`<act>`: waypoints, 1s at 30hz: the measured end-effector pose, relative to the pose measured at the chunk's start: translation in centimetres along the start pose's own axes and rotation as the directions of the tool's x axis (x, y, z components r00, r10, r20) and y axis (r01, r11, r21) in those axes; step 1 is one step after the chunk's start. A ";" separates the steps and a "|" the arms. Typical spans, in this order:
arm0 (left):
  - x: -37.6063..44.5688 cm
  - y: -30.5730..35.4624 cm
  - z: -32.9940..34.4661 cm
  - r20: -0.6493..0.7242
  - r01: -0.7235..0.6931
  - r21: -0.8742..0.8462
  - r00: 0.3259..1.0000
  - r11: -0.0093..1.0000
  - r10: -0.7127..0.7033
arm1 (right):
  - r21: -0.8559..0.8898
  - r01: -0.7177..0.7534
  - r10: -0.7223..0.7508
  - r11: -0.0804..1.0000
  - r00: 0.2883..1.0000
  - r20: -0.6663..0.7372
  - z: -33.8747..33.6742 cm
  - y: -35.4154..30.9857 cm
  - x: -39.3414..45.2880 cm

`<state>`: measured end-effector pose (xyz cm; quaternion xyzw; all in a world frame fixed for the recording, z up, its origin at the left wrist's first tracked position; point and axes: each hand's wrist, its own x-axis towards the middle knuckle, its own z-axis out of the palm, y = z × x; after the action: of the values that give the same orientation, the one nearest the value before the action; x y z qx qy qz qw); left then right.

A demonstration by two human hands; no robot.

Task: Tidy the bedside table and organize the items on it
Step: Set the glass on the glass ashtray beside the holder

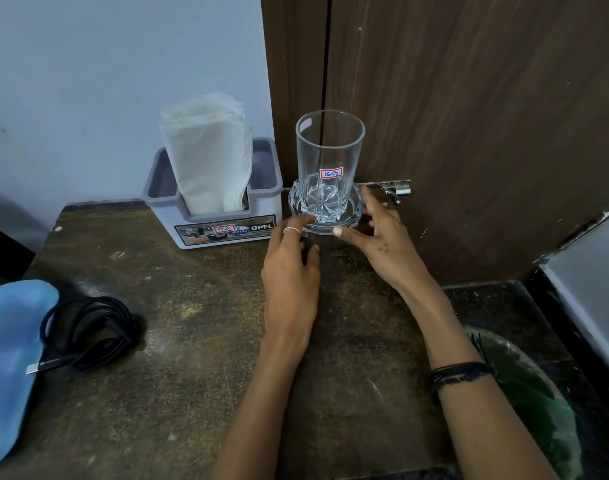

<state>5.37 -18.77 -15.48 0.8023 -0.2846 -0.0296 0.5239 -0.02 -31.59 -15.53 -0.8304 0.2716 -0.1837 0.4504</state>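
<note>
Bedside table point(199, 341), top dark brown, worn and scratched, set in a corner between a pale blue-grey wall point(88, 81) at the left and a dark wooden door point(469, 98) at the right, with a metal latch point(395, 190) low on the door. At the back edge: grey holder point(213, 216) with a stack of white tissues point(209, 150) upright in its middle slot, and just beside it to the right a clear glass point(327, 161), upright and empty, on a clear glass coaster point(351, 216). Left hand point(291, 268), fingers spread, fingertips touching the coaster's front-left rim; right hand point(382, 237), fingers apart, thumb and fingertips against the coaster's front and right rim; neither hand closed around anything. At the left edge: blue plastic tray point(9, 358) with a coiled black cable point(88, 330) beside and partly over it. Right of the table, low down: bin with a green liner point(531, 393) on a dark floor.
</note>
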 end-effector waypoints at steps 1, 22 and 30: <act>0.0 0.0 0.0 -0.003 -0.002 0.004 1.000 1.000 0.002 | -0.007 0.005 -0.004 1.000 1.000 0.007 0.0 0.0 0.0; -0.5 2.6 -6.2 -0.671 -0.033 -0.116 0.740 0.993 -0.053 | 0.162 0.380 -0.242 0.911 0.809 -0.535 3.0 -4.8 -3.3; 1.1 -2.0 -9.4 -0.416 0.262 -0.327 0.823 0.908 -0.387 | 0.014 0.197 -0.160 0.980 0.833 -0.529 9.0 -6.8 -3.5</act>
<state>10.44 -10.95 -12.71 0.7476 -0.0003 0.0409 0.6629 4.12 -20.55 -14.76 -0.7544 0.2991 -0.4540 0.3678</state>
